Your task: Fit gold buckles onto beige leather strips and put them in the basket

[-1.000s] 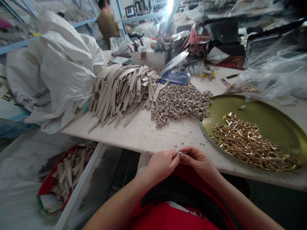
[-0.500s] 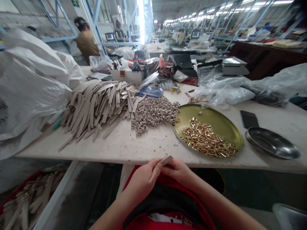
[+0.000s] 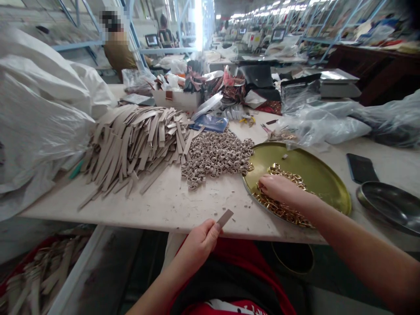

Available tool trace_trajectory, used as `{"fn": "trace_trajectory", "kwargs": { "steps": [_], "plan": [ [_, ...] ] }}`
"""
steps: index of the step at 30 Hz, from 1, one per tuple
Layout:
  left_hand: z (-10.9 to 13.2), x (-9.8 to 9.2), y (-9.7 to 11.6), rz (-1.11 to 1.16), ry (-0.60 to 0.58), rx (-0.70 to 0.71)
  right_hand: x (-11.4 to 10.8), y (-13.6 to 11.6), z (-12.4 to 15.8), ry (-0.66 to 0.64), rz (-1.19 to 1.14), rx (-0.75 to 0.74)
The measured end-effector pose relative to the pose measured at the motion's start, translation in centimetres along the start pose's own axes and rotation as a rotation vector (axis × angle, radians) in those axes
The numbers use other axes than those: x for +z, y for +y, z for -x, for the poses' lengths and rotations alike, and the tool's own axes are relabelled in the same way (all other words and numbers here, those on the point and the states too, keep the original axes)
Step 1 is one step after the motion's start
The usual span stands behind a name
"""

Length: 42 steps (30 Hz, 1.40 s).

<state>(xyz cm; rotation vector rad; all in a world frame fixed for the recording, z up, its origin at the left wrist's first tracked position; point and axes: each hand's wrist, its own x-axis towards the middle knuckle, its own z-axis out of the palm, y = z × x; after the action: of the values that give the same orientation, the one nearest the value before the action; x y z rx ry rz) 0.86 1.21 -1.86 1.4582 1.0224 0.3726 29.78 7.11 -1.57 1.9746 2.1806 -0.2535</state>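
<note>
Left hand (image 3: 198,244) pinching a strip (image 3: 225,217); right hand (image 3: 279,188) on the buckles (image 3: 288,212).

The strip, a short, flat, grey-beige band with a square-cut end, is held by its lower end between thumb and closed fingers, just over the near edge of the table (image 3: 183,205); it looks light and thin, probably bending easily, so a grip close to the working end should steady it. The buckles, small bright gold pieces heaped in the brass tray (image 3: 323,175), are likely hard, smooth and slippery, best nipped singly by the frame. The right hand's fingers curl down into the heap; whether they grip one cannot be told. Similar strips (image 3: 138,135) and loops (image 3: 216,155) lie piled beyond.
</note>
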Motion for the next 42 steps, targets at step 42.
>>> {"fn": "trace_trajectory", "kwargs": {
  "steps": [42],
  "plan": [
    [3.8, 1.1, -2.5, -0.114, 0.219, 0.017, 4.5, -14.9, 6.1, -0.17, -2.631, 0.467]
  ]
}}
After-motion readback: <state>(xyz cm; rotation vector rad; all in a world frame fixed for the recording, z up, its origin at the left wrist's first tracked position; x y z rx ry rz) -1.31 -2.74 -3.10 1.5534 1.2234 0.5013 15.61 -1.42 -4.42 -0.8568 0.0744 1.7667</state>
